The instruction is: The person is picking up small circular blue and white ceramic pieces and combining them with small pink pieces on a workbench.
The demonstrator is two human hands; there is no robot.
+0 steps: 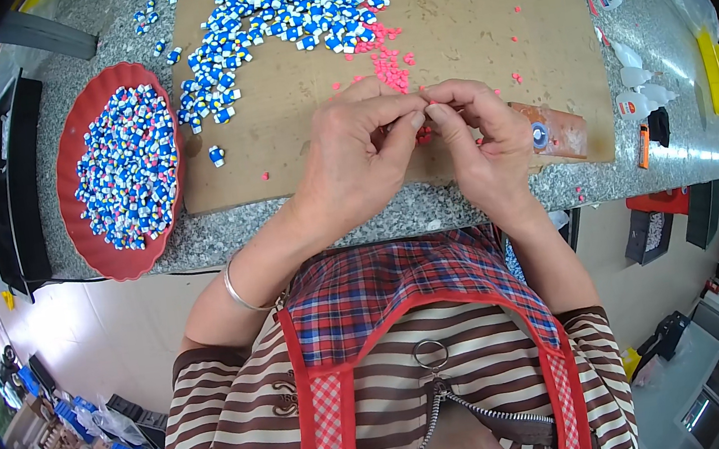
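Hands pinched together at the near edge of the cardboard sheet

Presently the left hand (360,156) and right hand (480,140) meet fingertip to fingertip over the near edge of the cardboard sheet (480,36). Both pinch at one very small piece, hidden by the fingers; its kind cannot be told. A few red bits (425,134) show just beneath the thumbs. Loose pink pieces (388,62) lie just beyond the hands, toward the sheet's middle. A heap of small blue-and-white pieces (285,7) covers the far left part of the sheet. Off its left edge, on the granite desk (644,42), stands a red oval tray (91,251) filled with the same pieces. Small white squeeze bottles (633,93) stand near the desk's right edge.
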